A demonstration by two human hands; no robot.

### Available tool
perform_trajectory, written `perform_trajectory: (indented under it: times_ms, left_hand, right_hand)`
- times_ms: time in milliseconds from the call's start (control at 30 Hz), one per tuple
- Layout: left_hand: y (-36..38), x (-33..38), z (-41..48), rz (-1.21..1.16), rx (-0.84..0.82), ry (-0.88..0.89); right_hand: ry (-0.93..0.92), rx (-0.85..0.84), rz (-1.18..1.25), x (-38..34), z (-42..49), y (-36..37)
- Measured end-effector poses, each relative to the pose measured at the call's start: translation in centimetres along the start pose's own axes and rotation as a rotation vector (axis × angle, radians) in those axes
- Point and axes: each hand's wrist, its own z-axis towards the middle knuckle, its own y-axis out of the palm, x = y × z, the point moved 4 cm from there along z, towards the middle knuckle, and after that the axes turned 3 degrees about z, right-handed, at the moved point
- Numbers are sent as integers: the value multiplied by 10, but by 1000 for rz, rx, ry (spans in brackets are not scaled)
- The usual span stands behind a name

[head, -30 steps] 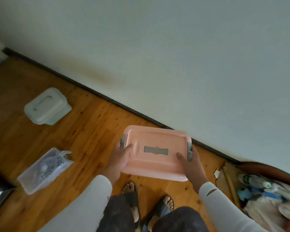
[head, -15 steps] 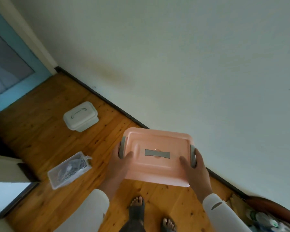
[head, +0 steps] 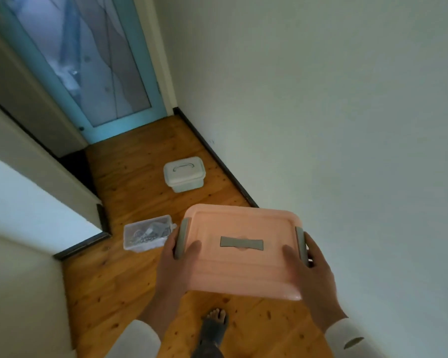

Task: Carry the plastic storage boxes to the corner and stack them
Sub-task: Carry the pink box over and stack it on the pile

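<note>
I carry a pink storage box [head: 241,267] with grey side latches and a grey lid handle at waist height above the wooden floor. My left hand [head: 175,267] grips its left end, thumb on the lid. My right hand [head: 312,275] grips its right end, thumb on the lid as well. A white lidded box [head: 183,173] with a handle stands on the floor ahead, near the wall. A clear box [head: 146,235] with small items inside lies on the floor to the left of the pink one.
A white wall [head: 321,125] with a dark skirting board runs along the right. A blue-framed glass door [head: 88,68] closes the corridor's far end. A white wall corner [head: 62,215] juts in from the left. My foot [head: 214,324] is on the floor below the box.
My view has swung left and up, from the wall to the corridor and door. The pink box stays in both hands; the white and clear boxes now lie ahead.
</note>
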Motion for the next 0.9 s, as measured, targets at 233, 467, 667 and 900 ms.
perform_trajectory:
  times_ms: [233, 467, 667, 900]
  left_hand:
    - [-40, -14, -72, -117, 184, 4]
    - [-76, -26, -121, -258, 298, -36]
    - [-123, -43, -157, -273, 460, -43]
    - [-198, -83, -206, -382, 650, -105]
  right_hand:
    - [-65, -185, -75, -15, -29, 7]
    - [-170, -290, -137, -22, -57, 23]
    - [-224, -428, -159, -34, -87, 62]
    - [-277, -591, -181, -38, -141, 133]
